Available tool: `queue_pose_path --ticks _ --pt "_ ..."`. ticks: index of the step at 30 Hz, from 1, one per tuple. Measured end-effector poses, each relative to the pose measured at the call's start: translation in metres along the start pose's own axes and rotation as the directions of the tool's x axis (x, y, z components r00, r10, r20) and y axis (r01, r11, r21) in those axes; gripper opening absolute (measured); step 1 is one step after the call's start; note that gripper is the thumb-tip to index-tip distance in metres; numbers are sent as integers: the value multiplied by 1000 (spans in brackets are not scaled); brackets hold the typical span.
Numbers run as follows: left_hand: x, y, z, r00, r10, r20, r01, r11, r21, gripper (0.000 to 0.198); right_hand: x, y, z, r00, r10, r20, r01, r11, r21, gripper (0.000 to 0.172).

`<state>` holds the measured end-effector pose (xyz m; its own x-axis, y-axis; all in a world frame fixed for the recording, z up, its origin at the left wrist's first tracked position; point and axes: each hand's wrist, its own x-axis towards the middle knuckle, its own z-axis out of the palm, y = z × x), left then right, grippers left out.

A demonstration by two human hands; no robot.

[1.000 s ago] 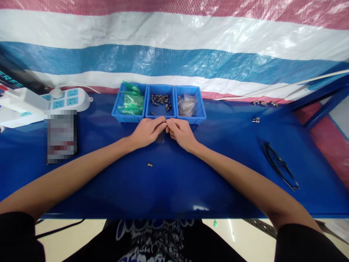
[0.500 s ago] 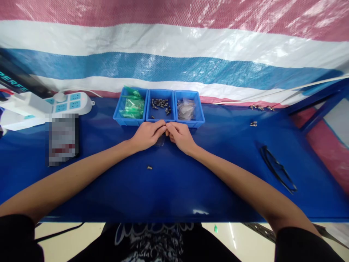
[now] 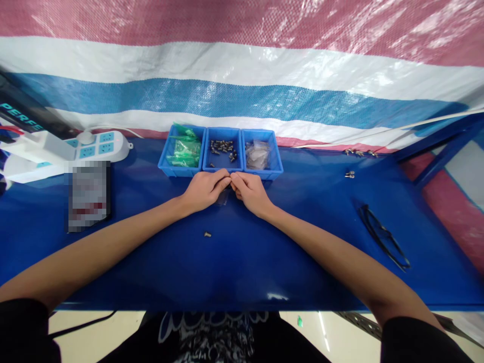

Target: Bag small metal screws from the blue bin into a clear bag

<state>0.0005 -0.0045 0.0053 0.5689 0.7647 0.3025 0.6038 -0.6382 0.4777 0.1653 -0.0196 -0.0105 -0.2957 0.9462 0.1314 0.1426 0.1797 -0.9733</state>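
Pressing tip to tip, the closed left hand [image 3: 204,191] and right hand [image 3: 252,192] apparently pinch a clear plastic bag [image 3: 222,198] at the middle blue bin's [image 3: 224,132] near side, its filling and closure hidden, while one loose screw [image 3: 207,234] nearer on the bench [image 3: 151,275] and the bin's many screws [image 3: 222,146] lie unbagged.

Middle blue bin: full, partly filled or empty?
Partly filled: in the middle blue bin, dark screws lie mostly toward the back and right, while bare blue floor shows toward the front.
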Motion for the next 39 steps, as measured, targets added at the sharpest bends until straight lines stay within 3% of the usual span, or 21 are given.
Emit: queue_pose_path --ticks 26,39 --pt "-2 -1 3 999 -1 -42 3 999 42 39 0 1 0 1000 21 -8 -21 1000 22 41" --pt "-2 -1 2 997 -3 -81 1 999 -33 32 0 0 0 1000 13 -15 -12 1000 22 40"
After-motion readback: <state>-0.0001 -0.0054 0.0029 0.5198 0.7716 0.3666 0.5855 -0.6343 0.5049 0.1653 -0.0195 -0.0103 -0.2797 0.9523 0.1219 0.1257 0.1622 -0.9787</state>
